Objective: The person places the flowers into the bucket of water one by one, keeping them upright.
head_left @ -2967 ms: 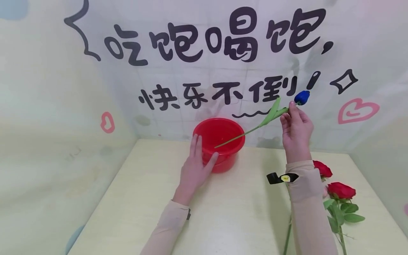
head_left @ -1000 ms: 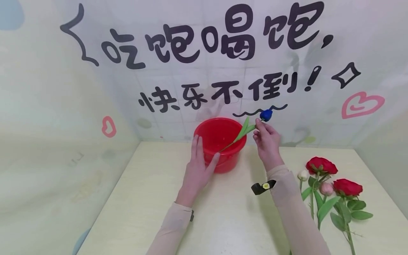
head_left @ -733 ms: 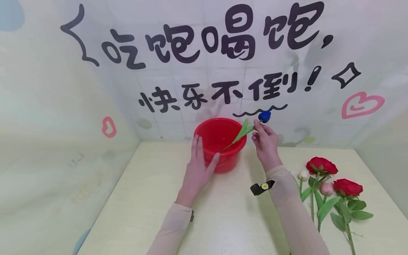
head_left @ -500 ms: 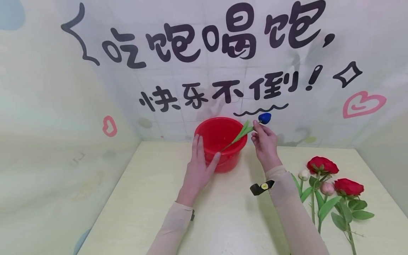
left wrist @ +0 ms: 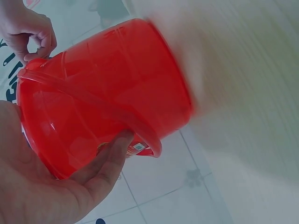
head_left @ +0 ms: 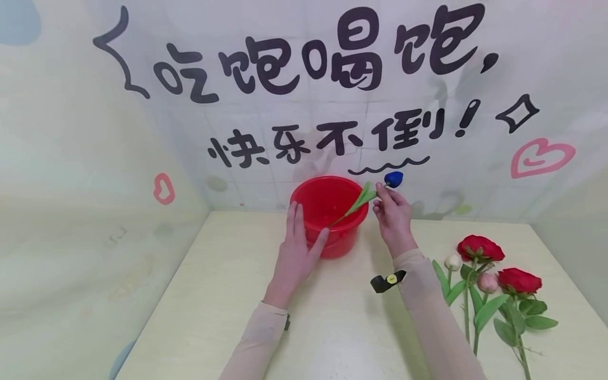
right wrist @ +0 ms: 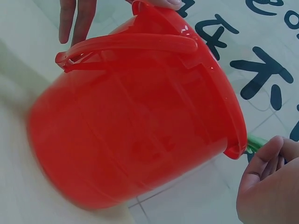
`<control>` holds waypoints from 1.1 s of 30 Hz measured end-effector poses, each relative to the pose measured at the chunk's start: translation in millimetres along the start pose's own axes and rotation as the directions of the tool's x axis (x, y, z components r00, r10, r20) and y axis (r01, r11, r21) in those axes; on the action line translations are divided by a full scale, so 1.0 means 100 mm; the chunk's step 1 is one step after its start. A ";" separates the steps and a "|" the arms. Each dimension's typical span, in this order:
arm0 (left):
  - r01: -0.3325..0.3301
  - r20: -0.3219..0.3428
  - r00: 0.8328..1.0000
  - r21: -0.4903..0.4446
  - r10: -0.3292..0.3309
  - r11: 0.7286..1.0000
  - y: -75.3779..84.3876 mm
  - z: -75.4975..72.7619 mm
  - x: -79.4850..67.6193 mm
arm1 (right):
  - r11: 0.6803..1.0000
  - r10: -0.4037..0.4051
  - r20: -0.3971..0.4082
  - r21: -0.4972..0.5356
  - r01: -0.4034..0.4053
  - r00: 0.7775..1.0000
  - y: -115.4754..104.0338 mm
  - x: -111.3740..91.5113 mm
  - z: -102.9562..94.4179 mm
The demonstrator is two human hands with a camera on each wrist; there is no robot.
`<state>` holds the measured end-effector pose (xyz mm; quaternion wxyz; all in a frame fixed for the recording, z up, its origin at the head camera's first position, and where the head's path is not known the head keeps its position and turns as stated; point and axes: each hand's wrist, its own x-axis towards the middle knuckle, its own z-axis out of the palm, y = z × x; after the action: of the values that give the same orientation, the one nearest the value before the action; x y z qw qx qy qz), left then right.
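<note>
A red plastic bucket [head_left: 343, 244] with a swing handle [right wrist: 140, 43] stands upright near the back wall. My left hand [head_left: 295, 253] rests against its left and front side, fingers straight; in the left wrist view, fingertips of the left hand [left wrist: 60, 182] touch the bucket wall [left wrist: 117, 79] by the handle. To the right of the rim, my right hand [head_left: 396, 216] pinches an artificial blue tulip [head_left: 393, 179] just below its bloom. The tulip's stem slants down over the rim into the bucket, its lower end hidden. Green of the tulip [right wrist: 256, 143] shows beside my right hand [right wrist: 268, 184] in the right wrist view.
On the right of the pale table [head_left: 214, 327] lie two red flowers [head_left: 481, 248], a white tulip bud [head_left: 453, 262] and a pink bud [head_left: 487, 282], with green leaves. A printed fabric wall [head_left: 285, 105] rises directly behind the bucket.
From its raised position on the right, my right hand has moved left and down with the tulip to the bucket's rim, lately only sinking slightly. My left hand stays against the bucket.
</note>
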<state>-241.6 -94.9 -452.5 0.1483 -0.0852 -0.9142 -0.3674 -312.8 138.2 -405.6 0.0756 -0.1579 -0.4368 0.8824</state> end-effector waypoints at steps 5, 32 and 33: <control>-0.006 0.001 1.000 -0.001 0.006 1.000 -0.01 0.00 0.00 | 1.000 0.005 -0.007 -0.007 -0.005 1.000 0.03 0.00 0.00; -0.001 -0.003 1.000 0.002 0.001 1.000 -0.01 0.00 -0.01 | 0.995 0.040 0.045 -0.089 -0.036 0.998 -0.03 -0.02 -0.14; -0.003 -0.005 1.000 -0.001 0.003 1.000 -0.01 0.00 -0.02 | 0.995 0.042 0.043 -0.096 -0.038 0.998 -0.03 -0.02 -0.14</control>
<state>-240.4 -96.1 -453.6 0.1512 -0.0854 -0.9135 -0.3678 -305.8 149.9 -410.7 0.0403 -0.1500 -0.4766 0.8653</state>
